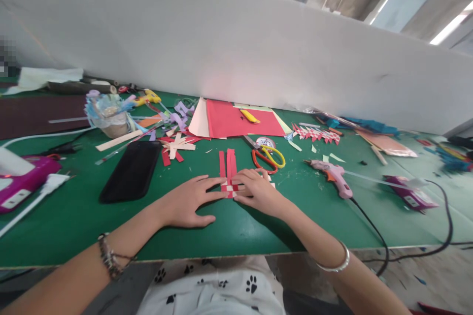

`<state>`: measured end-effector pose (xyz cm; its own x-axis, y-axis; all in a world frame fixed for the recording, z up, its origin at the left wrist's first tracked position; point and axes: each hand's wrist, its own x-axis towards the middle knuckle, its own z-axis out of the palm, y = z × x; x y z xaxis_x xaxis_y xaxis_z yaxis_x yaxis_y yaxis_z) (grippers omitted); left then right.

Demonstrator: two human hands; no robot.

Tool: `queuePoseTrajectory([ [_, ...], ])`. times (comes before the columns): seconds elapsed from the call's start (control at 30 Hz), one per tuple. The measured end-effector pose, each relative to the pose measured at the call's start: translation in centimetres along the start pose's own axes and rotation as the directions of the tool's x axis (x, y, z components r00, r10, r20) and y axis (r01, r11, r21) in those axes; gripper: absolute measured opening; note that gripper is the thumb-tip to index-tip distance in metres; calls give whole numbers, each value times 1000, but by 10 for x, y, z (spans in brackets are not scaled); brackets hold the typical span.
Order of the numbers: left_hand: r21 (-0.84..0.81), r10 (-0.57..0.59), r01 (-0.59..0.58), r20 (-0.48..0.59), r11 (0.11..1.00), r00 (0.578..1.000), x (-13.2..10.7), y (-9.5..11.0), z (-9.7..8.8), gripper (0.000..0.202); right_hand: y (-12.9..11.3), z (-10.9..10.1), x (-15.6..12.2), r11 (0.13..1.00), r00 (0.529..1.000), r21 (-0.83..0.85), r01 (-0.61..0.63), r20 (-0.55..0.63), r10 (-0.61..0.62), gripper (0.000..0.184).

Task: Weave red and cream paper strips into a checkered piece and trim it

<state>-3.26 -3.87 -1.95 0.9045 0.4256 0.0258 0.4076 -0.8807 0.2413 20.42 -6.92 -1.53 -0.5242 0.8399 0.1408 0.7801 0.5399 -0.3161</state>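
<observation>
A weave of red and cream paper strips lies on the green bench, near the middle of its near edge. The loose red ends point towards the far edge.

The left hand lies flat and open with the fingers spread. Its fingertips press on the left side of the weave and it grips nothing. The right hand is half curled, with the fingers bent down onto the weave's right side. I cannot tell whether they pinch a strip. The two hands nearly meet over the woven patch.

Orange and yellow scissors lie just beyond the right hand. A pink glue gun lies further towards the right edge, its cable running off the near edge. A black phone lies face down to the left of the left hand, and beyond it is a heap of loose strips.

Against the far edge lies a red paper sheet with a yellow cutter resting on it. To its right is a red and white zigzag piece. Towards the far left corner a cup holds ribbons. A white board stands along the far edge.
</observation>
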Motion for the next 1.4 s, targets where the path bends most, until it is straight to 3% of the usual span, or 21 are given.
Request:
queuePoseTrajectory([
  [0.4, 19, 6, -6, -3, 1000, 1000, 1, 0, 0, 58, 1, -3, 0, 1000, 1000, 28, -11, 10, 11, 23],
  [0.6, 3, 3, -3, -18, 1000, 1000, 1, 1, -2, 56, 9, -2, -2, 987, 986, -13, -163, -29, 163, 20],
  [0.73, -1, 2, -2, -22, 1000, 1000, 1, 0, -1, 56, 13, 2, 0, 980, 983, -81, -182, -15, 182, 18],
  [0.93, 16, -6, 6, -8, 1000, 1000, 1, 1, -2, 54, 16, -2, 15, 978, 978, -35, -206, 11, 207, 7],
  [1.13, 6, -7, 7, -15, 1000, 1000, 0, 0, -1, 55, 12, -14, 22, 984, 984, 43, -170, 66, 167, 9],
  [1.3, 1, 1, -1, -40, 1000, 999, 0, -3, 1, 56, 11, -12, 26, 951, 953, 73, -299, 71, 294, 18],
  [1.4, -2, 0, 0, -44, 1000, 999, 0, -3, 1, 55, 15, -9, 28, 951, 952, 63, -303, 64, 299, 14],
])
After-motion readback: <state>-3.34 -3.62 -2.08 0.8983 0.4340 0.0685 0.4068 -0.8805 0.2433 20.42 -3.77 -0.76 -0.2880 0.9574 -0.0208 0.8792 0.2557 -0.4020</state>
